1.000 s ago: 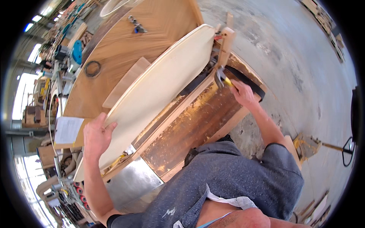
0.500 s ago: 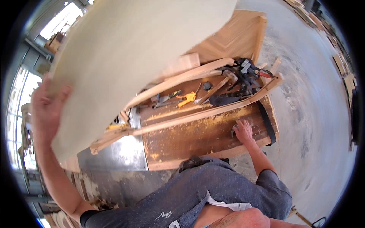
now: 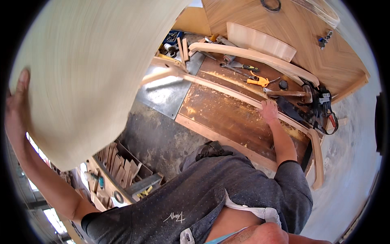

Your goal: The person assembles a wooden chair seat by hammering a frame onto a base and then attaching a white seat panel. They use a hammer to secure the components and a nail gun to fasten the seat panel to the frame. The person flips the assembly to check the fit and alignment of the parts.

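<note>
a pale wood panel (image 3: 89, 73) fills the left of the scene before me, held at its outer edge by a worker's left hand (image 3: 17, 109), thumb laid on the near face. right of that grip, past a strip of concrete floor, is a worn brown workbench (image 3: 227, 118), a metal plate (image 3: 160, 96) at its end nearer the panel. beyond the right hand (image 3: 269, 112) lies a herringbone-patterned board (image 3: 308, 53). a long wooden rail (image 3: 223, 92) runs under that hand's fingers; whether they close around it, i cannot tell. a curved wooden piece (image 3: 252, 55) arches farther off. beyond the right hand and to its right rests a mallet (image 3: 308, 94); straight beyond it, a yellow-orange trigger tool (image 3: 260, 80), then a small black disc (image 3: 283, 84) just beside the mallet's handle.
</note>
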The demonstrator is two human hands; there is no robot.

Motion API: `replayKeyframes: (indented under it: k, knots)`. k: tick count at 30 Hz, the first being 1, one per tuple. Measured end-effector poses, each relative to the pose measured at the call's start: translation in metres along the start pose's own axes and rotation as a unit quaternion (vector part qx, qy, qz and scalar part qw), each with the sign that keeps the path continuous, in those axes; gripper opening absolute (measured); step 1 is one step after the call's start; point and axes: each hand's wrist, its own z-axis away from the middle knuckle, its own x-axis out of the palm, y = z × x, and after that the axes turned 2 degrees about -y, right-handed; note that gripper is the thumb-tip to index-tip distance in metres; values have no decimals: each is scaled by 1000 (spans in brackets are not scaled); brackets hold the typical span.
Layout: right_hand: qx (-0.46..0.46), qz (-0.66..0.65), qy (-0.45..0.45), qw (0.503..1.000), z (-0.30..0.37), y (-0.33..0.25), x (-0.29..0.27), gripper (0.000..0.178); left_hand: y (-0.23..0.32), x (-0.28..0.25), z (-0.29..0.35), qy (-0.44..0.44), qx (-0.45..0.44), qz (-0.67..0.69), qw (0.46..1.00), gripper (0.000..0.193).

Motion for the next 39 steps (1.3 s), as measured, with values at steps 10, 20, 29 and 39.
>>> replayKeyframes:
  k: [10,20,29,39]
  knots:
    - [-10,-80,-54,995,17,37,-10,61,6,-19,125,-168,-274,162,933,51]
    - [-83,-87,33,992,70,97,-71,54,-33,31,245,-249,-341,191,886,28]
    - [-93,-97,124,983,4,172,-110,56,5,41,323,-263,-362,147,882,42]
    - [-33,-95,17,995,-69,210,-98,65,67,63,361,-302,-381,280,828,22]
